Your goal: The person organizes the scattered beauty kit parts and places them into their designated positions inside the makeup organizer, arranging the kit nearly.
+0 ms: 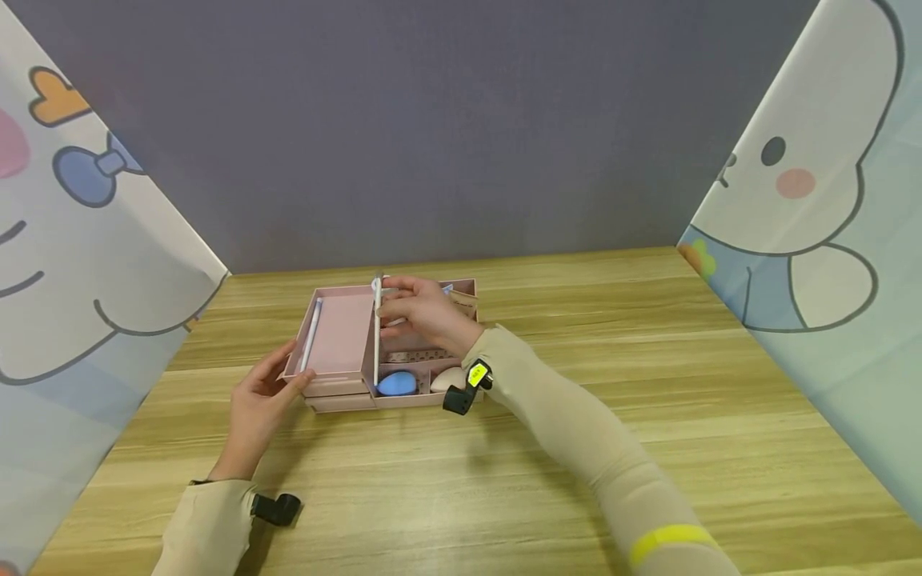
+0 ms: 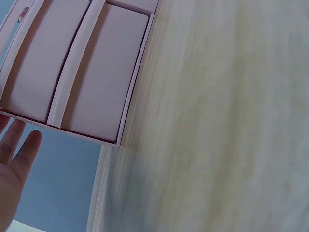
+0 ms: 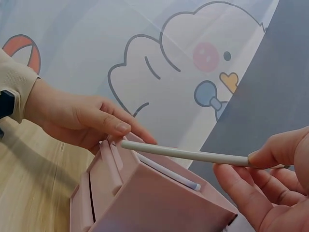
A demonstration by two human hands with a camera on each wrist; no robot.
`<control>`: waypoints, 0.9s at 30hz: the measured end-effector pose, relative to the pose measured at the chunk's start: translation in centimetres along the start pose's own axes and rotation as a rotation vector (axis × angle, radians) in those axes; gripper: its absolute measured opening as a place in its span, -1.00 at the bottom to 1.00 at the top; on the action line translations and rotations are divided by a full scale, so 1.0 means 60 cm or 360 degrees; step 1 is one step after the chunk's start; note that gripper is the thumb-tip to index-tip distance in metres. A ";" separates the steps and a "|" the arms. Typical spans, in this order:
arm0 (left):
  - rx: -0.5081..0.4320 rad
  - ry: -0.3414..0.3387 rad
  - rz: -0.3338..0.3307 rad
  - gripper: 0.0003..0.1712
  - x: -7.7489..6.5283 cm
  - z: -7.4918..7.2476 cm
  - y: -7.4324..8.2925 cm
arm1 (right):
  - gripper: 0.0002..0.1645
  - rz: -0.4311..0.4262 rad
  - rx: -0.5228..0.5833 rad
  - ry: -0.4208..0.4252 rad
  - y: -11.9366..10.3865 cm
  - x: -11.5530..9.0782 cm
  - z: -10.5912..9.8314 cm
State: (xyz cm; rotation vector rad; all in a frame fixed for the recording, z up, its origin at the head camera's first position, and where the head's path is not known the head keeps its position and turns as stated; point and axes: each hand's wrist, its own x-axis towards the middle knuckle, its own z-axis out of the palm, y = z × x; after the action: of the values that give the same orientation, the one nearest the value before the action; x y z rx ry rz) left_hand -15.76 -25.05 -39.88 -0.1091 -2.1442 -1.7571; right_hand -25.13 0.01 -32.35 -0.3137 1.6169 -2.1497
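A pink desk organizer point(image 1: 346, 332) with two stacked drawers stands on the table; drawer fronts point(image 2: 101, 72) fill the left wrist view's corner. My left hand point(image 1: 262, 392) holds its front left corner, thumb at the front rim and fingers along the side. Between thumb and fingers, my right hand point(image 1: 428, 314) pinches a slim white pen-like stick point(image 3: 186, 153) by one end, over the organizer. A similar white stick point(image 1: 311, 334) lies in the top tray along its left wall. Right of the drawers, a blue egg-shaped sponge point(image 1: 398, 383) and a beige one point(image 1: 448, 379) sit in front compartments.
A brown packet point(image 1: 463, 302) stands in the organizer's back right part, with a patterned strip point(image 1: 418, 357) in front of it. Wooden table point(image 1: 576, 320) surrounds the organizer. A grey wall point(image 1: 461, 136) rises behind, with cartoon-printed panels at both sides.
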 end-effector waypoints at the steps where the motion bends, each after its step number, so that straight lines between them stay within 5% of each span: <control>1: 0.0000 0.0002 0.0000 -0.44 0.000 0.000 0.000 | -0.35 0.0006 0.0001 0.0009 0.000 0.003 0.003; 14: 0.0000 0.0004 0.0009 -0.45 0.000 0.001 0.001 | -0.32 -0.0013 0.0063 0.0131 -0.004 0.032 0.045; 27: 0.0020 -0.0007 0.0018 -0.45 -0.001 0.001 0.001 | -0.40 -0.0285 0.0085 0.0274 0.005 0.055 0.082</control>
State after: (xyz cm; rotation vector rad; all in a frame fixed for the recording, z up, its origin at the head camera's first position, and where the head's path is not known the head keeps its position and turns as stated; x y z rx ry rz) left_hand -15.70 -24.97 -39.88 -0.1214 -2.1530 -1.7385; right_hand -25.90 -5.82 -31.43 -0.2724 1.6767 -2.4086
